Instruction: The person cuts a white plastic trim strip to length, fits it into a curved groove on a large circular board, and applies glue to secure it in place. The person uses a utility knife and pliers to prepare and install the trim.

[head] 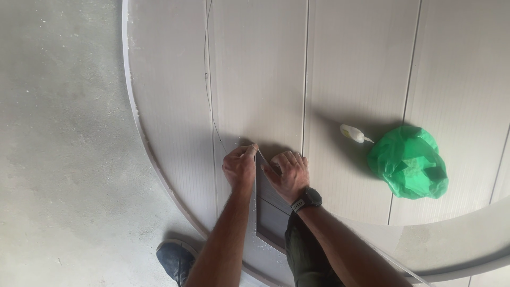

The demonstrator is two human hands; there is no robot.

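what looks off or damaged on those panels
A narrow strip is lifted off the grey panels, pinched between the left hand and right hand. A dark rectangular gap shows below. A green plastic bag lies crumpled nearby.

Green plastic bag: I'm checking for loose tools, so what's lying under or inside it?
The green plastic bag rests on the grooved panel, beside a small white object. Its contents are covered.

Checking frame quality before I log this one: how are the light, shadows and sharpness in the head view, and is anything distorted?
Head view: soft, even light, no glare; sharp enough at both hands, left hand and right hand; the green bag casts a soft shadow up and to its left; panel seams splay outward, suggesting wide-angle distortion; the shoe is cut off at the bottom edge.
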